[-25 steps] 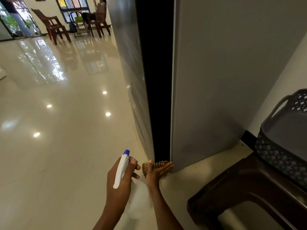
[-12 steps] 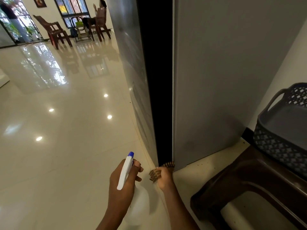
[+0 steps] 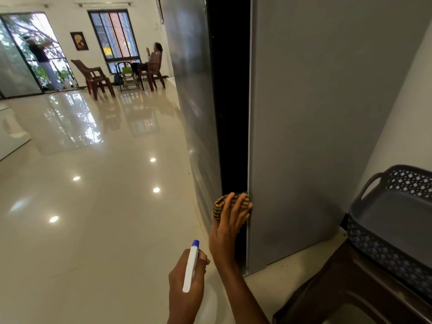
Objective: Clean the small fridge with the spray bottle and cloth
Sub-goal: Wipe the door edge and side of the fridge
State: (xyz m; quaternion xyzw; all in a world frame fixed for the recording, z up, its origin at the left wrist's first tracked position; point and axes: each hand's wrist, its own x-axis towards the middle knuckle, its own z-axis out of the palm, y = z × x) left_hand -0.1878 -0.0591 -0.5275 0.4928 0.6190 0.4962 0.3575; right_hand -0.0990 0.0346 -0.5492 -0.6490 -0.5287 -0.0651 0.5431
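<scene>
Since the earlier frame the right hand (image 3: 225, 230) has risen from the bottom corner of the small fridge (image 3: 322, 136) up its dark door gap, lower centre of the frame. Its fingers (image 3: 227, 208) lie spread and curved over the wadded striped cloth (image 3: 219, 205), pressing it against the gap's edge. Below, the left hand (image 3: 184, 291) wraps its fingers round the white spray bottle (image 3: 190, 267), blue nozzle upward.

Glossy cream floor (image 3: 93, 230), brown chairs (image 3: 93, 77) before barred window (image 3: 114, 36).

Dark basket (image 3: 395, 228) on brown stool (image 3: 346, 293); chairs (image 3: 95, 77) beyond.
</scene>
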